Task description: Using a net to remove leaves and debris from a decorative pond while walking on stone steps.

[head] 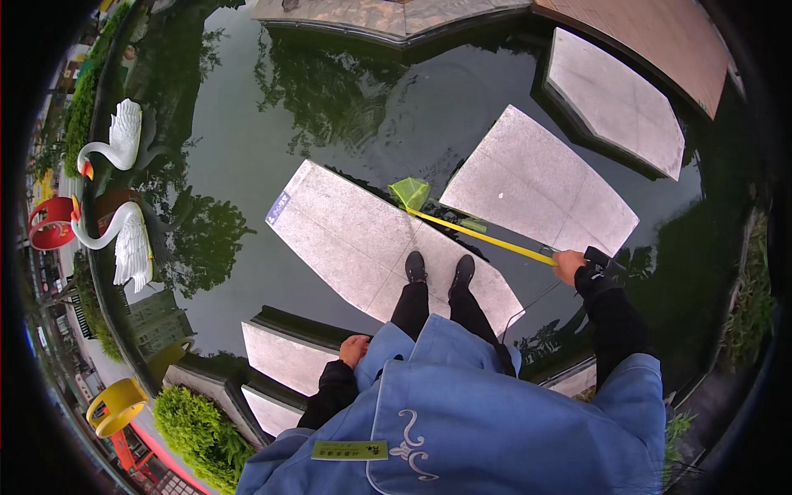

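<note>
My right hand [568, 267] is closed around the yellow pole [489, 239] of a small hand net, out to the right of my body. The net's yellow-green mesh [411, 192] is at the far end of the pole, by the edge of the stone slab [352, 232] under my feet. A black object, partly hidden, shows at my right wrist. My left hand [354, 351] hangs low beside the blue garment [482, 427], its fingers partly hidden; whether it holds anything cannot be told. My dark shoes [416, 266] stand on the slab.
Dark green pond water [235, 142] surrounds the slabs. Another stone slab [538, 179] lies across a gap, with one more [619, 99] beyond it. Two white swan figures [132, 244] are at the left, near a leafy shrub [192, 427]. A stone-edged bank [371, 15] runs along the top.
</note>
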Tool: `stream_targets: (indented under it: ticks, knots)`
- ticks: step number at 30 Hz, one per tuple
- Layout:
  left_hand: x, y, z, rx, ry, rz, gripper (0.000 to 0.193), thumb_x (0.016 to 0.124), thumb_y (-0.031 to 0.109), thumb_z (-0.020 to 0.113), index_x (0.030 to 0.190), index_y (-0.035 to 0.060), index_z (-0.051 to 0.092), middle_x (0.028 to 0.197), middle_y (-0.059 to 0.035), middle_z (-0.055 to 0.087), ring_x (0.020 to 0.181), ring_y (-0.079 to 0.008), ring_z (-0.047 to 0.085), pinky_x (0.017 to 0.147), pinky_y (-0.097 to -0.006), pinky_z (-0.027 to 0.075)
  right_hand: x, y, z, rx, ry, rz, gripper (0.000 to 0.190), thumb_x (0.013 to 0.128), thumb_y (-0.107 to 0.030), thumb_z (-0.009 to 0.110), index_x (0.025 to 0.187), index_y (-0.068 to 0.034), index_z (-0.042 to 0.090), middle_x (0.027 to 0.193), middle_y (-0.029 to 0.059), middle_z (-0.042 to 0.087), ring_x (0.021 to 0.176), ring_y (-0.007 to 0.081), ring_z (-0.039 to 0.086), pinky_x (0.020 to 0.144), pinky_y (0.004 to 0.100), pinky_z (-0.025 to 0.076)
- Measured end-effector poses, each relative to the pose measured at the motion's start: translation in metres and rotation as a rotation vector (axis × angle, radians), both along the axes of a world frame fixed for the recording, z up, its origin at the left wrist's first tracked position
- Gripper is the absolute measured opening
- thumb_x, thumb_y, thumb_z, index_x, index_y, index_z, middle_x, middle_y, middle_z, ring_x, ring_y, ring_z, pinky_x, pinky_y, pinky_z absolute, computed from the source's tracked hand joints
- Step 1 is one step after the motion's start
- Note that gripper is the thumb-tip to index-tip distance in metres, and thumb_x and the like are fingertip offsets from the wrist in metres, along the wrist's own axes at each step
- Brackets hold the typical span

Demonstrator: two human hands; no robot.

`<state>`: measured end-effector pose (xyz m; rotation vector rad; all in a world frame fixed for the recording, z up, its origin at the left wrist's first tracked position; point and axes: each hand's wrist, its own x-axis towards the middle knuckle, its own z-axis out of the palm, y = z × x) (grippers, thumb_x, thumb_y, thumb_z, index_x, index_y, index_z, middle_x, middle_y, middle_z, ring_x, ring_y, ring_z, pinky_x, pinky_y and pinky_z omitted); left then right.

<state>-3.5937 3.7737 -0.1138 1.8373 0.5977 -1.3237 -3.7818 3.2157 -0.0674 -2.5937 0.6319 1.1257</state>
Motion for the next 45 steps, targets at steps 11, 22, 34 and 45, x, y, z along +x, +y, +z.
stream_targets:
  ticks: [11, 22, 34, 45]
  knots:
    - [-0.009, 0.001, -0.007, -0.054, -0.072, -0.044, 0.020, 0.081, 0.023, 0.052, 0.088, 0.0048, 0.058, 0.069, -0.0026, 0.056, 0.058, -0.0097, 0.051, 0.053, -0.0221, 0.042, -0.057, 0.001, -0.010, 0.254, 0.009, -0.369, 0.027, 0.070, -0.028, 0.058, 0.084, -0.005, 0.060, 0.080, 0.0163, 0.059, 0.078, 0.0325, 0.057, 0.069, 0.0397, 0.045]
    - [-0.003, -0.013, 0.010, -0.069, -0.065, -0.172, 0.020, 0.081, 0.021, 0.053, 0.089, 0.0037, 0.059, 0.070, -0.0011, 0.056, 0.061, -0.0089, 0.051, 0.057, -0.0211, 0.041, -0.047, 0.086, -0.100, 0.417, -0.162, -0.593, 0.030, 0.068, -0.028, 0.057, 0.077, 0.000, 0.059, 0.065, 0.0155, 0.056, 0.062, 0.0287, 0.056, 0.059, 0.0370, 0.044]
    - [0.021, -0.022, -0.001, -0.026, -0.118, -0.308, 0.022, 0.078, 0.018, 0.052, 0.091, 0.0017, 0.061, 0.076, -0.0025, 0.059, 0.067, -0.0098, 0.052, 0.062, -0.0217, 0.042, -0.071, 0.136, -0.011, 0.583, -0.108, -0.897, 0.026, 0.072, -0.026, 0.058, 0.070, 0.000, 0.056, 0.056, 0.0108, 0.052, 0.052, 0.0218, 0.053, 0.050, 0.0337, 0.042]
    - [0.052, -0.048, -0.017, -0.102, 0.020, -0.298, 0.022, 0.080, 0.020, 0.051, 0.094, 0.0061, 0.059, 0.069, -0.0007, 0.055, 0.059, -0.0090, 0.048, 0.049, -0.0225, 0.038, -0.052, 0.234, 0.037, 1.091, 0.017, -1.749, 0.018, 0.076, -0.025, 0.060, 0.071, -0.010, 0.051, 0.055, -0.0037, 0.041, 0.040, 0.0051, 0.034, 0.035, 0.0210, 0.024]
